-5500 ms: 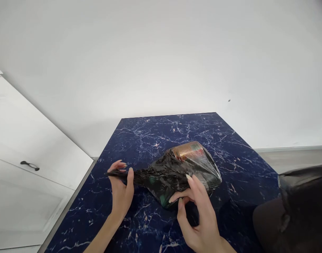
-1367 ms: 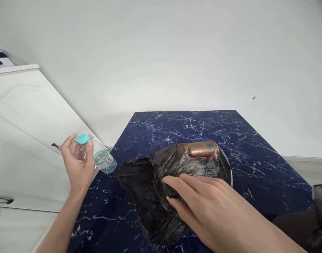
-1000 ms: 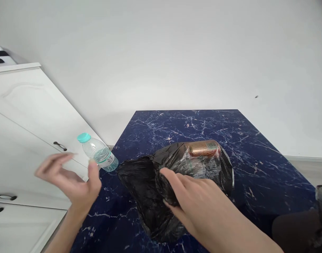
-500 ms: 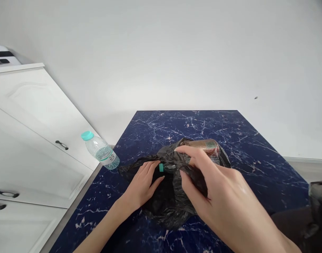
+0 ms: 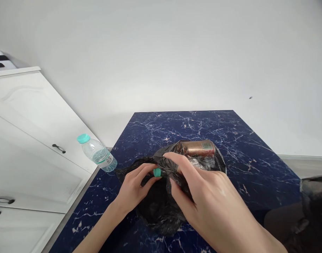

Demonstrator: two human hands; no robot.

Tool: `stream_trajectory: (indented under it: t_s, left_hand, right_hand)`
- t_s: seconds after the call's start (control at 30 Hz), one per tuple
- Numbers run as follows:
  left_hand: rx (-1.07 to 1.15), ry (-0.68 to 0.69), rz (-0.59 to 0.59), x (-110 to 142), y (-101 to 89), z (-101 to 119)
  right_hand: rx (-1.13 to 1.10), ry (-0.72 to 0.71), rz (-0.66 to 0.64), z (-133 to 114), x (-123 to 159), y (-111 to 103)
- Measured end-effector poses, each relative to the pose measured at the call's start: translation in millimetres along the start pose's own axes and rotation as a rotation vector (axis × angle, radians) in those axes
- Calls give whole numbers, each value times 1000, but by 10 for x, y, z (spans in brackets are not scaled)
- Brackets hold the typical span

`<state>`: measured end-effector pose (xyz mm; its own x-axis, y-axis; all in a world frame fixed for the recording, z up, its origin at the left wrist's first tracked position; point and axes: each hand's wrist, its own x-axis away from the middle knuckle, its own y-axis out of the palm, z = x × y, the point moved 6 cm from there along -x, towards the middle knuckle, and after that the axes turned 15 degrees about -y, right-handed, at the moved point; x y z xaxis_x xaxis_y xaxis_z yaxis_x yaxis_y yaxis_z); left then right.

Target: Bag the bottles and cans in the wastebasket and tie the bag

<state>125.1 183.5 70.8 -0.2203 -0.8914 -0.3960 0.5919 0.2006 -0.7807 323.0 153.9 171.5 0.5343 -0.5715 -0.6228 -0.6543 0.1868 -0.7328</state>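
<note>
A thin black plastic bag (image 5: 161,214) lies crumpled on the table under both hands. From its opening pokes the teal cap of a bottle (image 5: 157,172), most of which is hidden in the bag. My left hand (image 5: 136,184) has its thumb and fingers closed about that cap. My right hand (image 5: 203,193) pinches the bag's film around the bottle, thumb below and index finger above. Behind my right hand, a copper-coloured can (image 5: 197,149) shows on its side within the bag, with something clear beneath it.
A part-full water bottle (image 5: 99,154) with a teal cap stands at the left edge of the dark blue marbled table (image 5: 187,123). White cabinets (image 5: 39,133) are on the left, a white wall behind. Something black and shiny (image 5: 315,211) is at the lower right.
My left thumb and fingers have closed in on the teal cap. My right hand has shifted slightly left with the bag film, and more of the can shows.
</note>
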Motion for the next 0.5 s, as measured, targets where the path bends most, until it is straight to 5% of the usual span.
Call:
stream_trajectory:
  t_s: [0.27,0.5]
  left_hand:
    - [105,46,150,186,-572,234]
    - [225,-19,312,508,-1135,105]
  right_hand:
    - [7,70,13,79,46,-131]
    - [22,86,46,113,48,-151]
